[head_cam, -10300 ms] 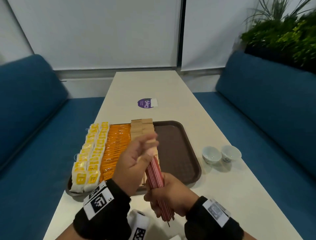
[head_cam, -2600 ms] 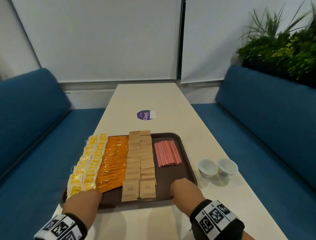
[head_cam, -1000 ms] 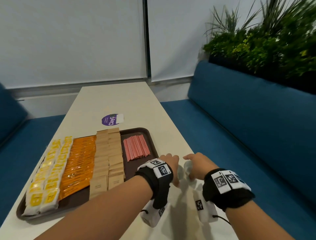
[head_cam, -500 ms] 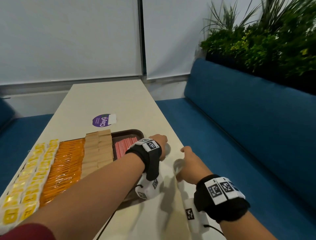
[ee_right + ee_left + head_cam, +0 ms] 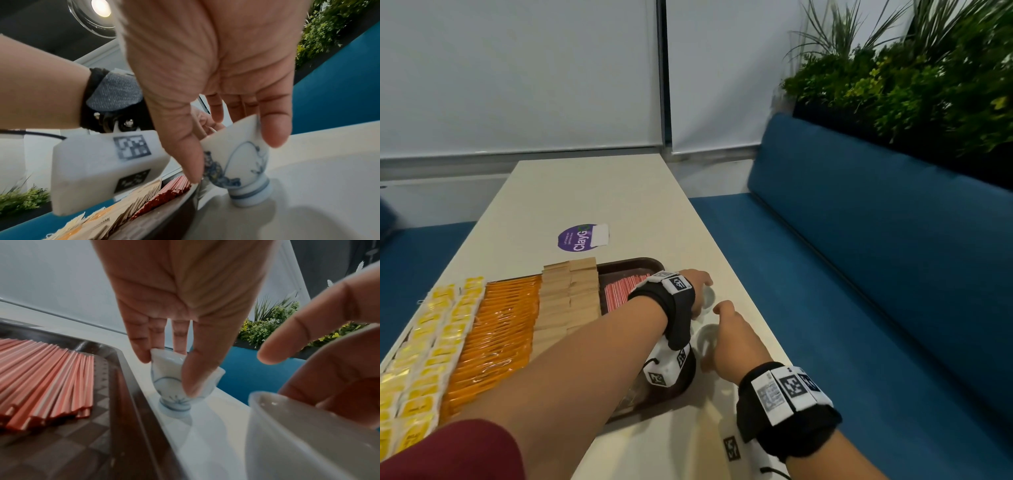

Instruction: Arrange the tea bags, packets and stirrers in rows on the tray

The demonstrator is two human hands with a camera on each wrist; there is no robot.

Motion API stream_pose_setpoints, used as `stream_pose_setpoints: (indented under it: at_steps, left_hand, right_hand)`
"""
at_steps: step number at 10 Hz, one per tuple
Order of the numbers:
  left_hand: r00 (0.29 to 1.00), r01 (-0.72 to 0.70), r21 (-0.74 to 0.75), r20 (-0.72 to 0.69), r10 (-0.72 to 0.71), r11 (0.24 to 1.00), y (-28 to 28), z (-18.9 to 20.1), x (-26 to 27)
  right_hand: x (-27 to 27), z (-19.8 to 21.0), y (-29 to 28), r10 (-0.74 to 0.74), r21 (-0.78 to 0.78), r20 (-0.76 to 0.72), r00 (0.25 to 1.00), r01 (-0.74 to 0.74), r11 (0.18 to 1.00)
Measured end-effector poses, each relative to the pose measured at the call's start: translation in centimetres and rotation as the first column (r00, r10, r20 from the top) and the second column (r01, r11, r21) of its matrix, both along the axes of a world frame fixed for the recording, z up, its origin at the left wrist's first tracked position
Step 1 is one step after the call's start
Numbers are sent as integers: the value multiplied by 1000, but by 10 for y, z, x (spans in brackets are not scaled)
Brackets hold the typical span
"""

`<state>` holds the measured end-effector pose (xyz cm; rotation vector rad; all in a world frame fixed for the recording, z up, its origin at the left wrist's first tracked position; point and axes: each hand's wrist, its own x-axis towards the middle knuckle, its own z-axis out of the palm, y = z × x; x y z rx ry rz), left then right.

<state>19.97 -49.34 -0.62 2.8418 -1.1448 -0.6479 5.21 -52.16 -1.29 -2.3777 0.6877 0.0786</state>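
lengthwise, the red-and-white striped stirrers (image 5: 625,291) lie side by side in a flat sheaf on the dark brown plastic tray (image 5: 635,265), their long axes running from the near edge toward the far edge of the cream counter (image 5: 592,192). left of them run two columns of tan paper sugar packets (image 5: 570,294), then a band of orange foil packets (image 5: 500,325), then two columns of yellow-tagged white tea bags (image 5: 431,339), all rows stretching the same way; printing on the packets is too blurred to read. beyond the tray a purple round sticker (image 5: 578,237) reads "clayg". both hands work just right of the tray: the left hand (image 5: 185,308) pinches the rim of a small white porcelain cup with blue painting (image 5: 180,382) standing upright on the counter, and the right hand (image 5: 226,73) pinches the rim of a second blue-painted white cup (image 5: 238,167), nearer, also upright on its foot.
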Motion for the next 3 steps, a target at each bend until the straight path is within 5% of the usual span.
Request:
stream_pose_setpoints:
  at_steps: [2,3]
  left_hand:
    - [994,-8,-25,105,10,1000,18,13,-6]
    - [994,-21,-150,101,37,989,43,25,-14]
  right_hand:
    - [-10,6,-1,1,-41,23,1000,0,999]
    - [-26,20,3,-47,15,138,989,45,999]
